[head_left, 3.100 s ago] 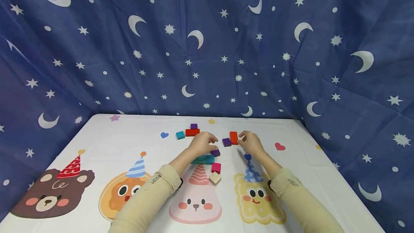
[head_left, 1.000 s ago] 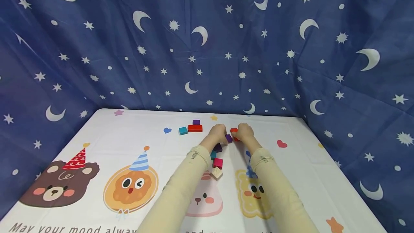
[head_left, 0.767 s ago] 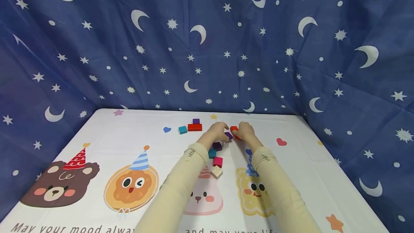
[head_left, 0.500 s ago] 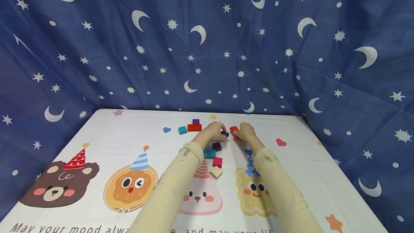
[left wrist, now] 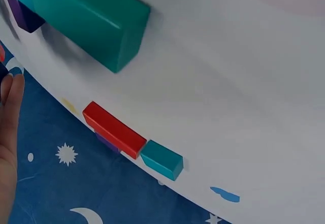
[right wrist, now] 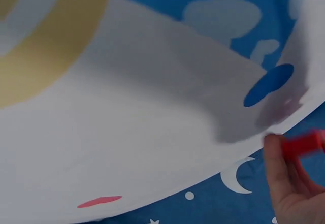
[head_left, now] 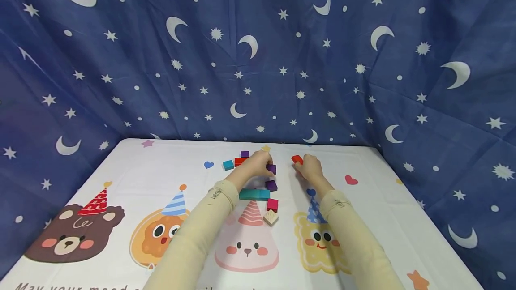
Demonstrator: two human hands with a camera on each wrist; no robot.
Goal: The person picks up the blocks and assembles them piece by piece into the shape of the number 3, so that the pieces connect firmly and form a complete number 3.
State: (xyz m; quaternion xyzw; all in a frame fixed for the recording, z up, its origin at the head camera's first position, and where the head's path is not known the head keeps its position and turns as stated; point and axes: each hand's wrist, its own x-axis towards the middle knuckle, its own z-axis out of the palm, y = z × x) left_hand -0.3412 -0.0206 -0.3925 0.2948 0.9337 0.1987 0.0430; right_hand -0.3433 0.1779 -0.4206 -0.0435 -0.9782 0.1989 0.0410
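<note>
My left hand (head_left: pixel 257 164) pinches a small purple block (head_left: pixel 271 169) between thumb and fingers, above the middle of the table. In the left wrist view only the fingers of that hand (left wrist: pixel 11 125) show, at the left edge. To the right, my right hand (head_left: pixel 311 168) grips a red block (head_left: pixel 297 159), which juts out past the fingertips. The right wrist view shows that red block (right wrist: pixel 304 144), blurred, held in the fingers. Just below the left hand lies another purple block (head_left: pixel 271 185), by a long teal block (head_left: pixel 255 194).
A pink block (head_left: pixel 272 204) and a pale wooden block (head_left: pixel 271 218) lie nearer the front. Behind the left hand are a red block (left wrist: pixel 114 128), a small teal block (left wrist: pixel 162 159) and a purple block (head_left: pixel 245 154). A starry blue curtain (head_left: pixel 258 57) hangs behind the table.
Both hands have taken hold of blocks that earlier lay side by side on the table. The left hand has moved left with the purple block, away from the red block in the right hand.
</note>
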